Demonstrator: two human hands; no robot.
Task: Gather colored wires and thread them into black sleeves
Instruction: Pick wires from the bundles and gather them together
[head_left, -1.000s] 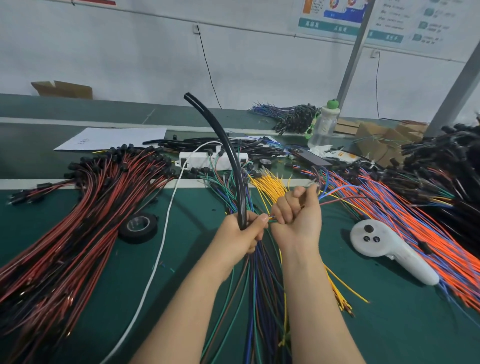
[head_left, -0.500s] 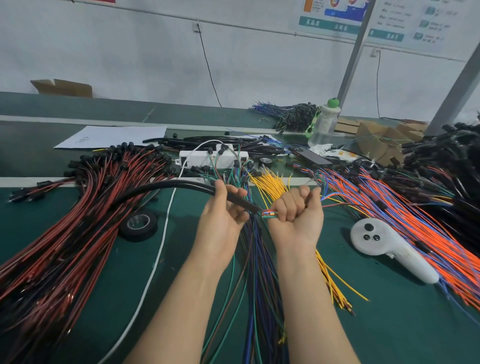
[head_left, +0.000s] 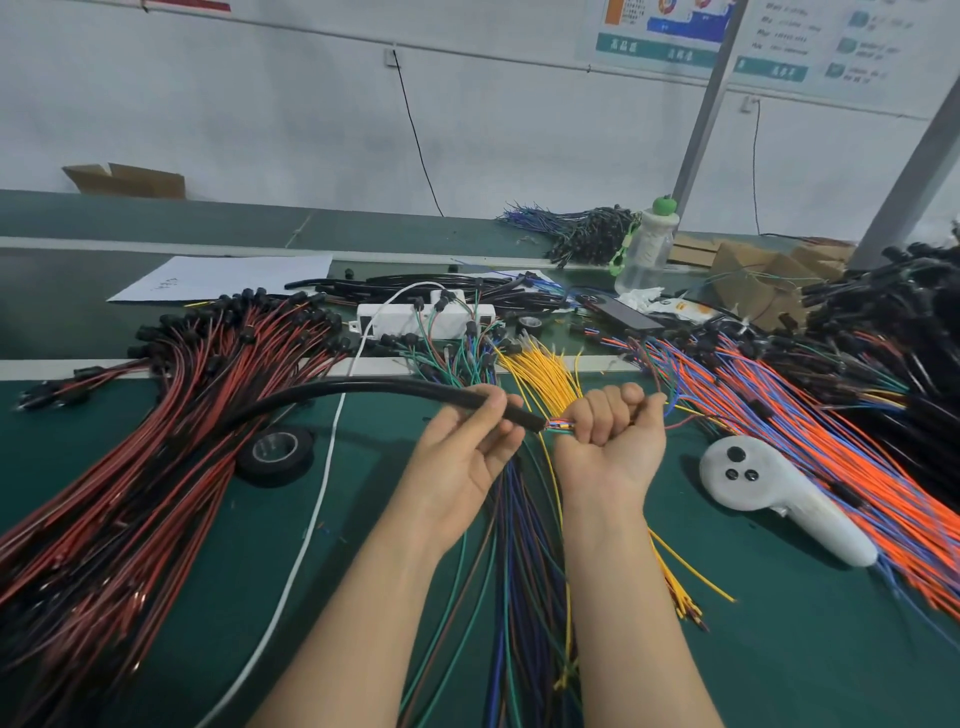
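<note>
Reaching out over loose green, blue and yellow wires (head_left: 519, 545) on the green bench (head_left: 779, 649), both hands meet at mid-table. The right hand (head_left: 613, 436) is fisted round the gathered wire bundle (head_left: 558, 426), whose short striped tip juts leftward from the fist. Just beside it, the left hand (head_left: 467, 447) pinches the black sleeve (head_left: 363, 388) near its mouth between thumb and fingers. The sleeve's long axis runs leftward in a low arc toward the red wire heap (head_left: 182, 441). Tip and mouth meet roughly in line; how far the tip has entered I cannot tell. Feeding likely means pushing the bundle left along that axis. Beyond lie a tape roll (head_left: 275, 451), a white controller (head_left: 779, 499) and a power strip (head_left: 415, 319)
</note>
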